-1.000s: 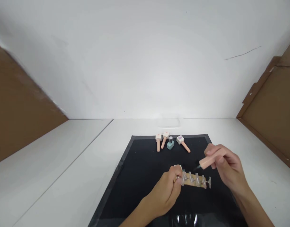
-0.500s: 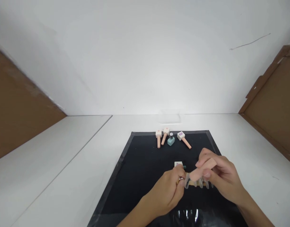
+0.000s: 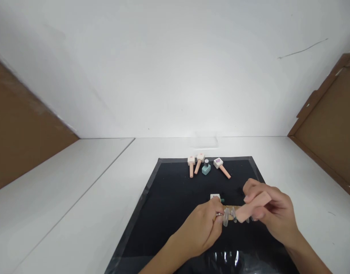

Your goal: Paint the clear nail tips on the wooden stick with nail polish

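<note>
Near the front edge of the black rectangular mat (image 3: 169, 205), the left hand (image 3: 205, 228) pinched one end of a tan strip of clear nail tips (image 3: 230, 215). The right hand (image 3: 273, 215) gripped a peach polish-brush handle (image 3: 253, 206) across the strip. Bare mat stretched to their left, and four small polish bottles (image 3: 206, 168) lined its far edge. A second earlier the handle had been raised higher above the strip.

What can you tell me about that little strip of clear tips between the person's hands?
The strip is a short tan bar with a row of clear, glossy nail-shaped tips along it. It lies roughly level over the black mat. The left hand pinches its left end; the right hand holds a pink brush handle across its right part, hiding that end. Whether the brush touches a tip cannot be seen.
</note>
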